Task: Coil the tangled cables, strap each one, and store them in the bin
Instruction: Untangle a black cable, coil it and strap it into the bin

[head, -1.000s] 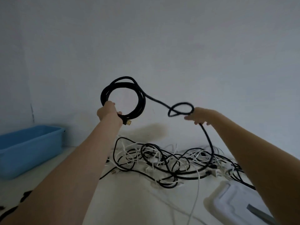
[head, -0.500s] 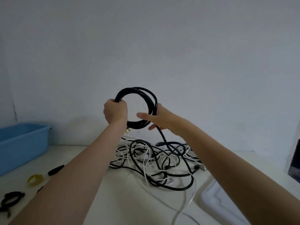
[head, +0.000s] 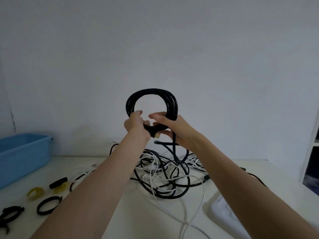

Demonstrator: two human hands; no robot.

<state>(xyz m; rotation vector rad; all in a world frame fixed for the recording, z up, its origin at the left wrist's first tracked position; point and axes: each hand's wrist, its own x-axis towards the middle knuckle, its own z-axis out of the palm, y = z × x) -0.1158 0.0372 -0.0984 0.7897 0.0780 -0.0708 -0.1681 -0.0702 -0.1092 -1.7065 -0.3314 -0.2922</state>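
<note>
Right hand (head: 174,128) moved onto coil (head: 151,100) | both hands grasping it | above tangle (head: 165,176)

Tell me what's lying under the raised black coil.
Under the black coil, held up by the left hand and right hand, a tangle of black and white cables lies on the table. The forearms cover part of it.

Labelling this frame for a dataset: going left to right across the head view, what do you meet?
Blue bin → yellow strap → left hand → right hand → white tray.
</note>
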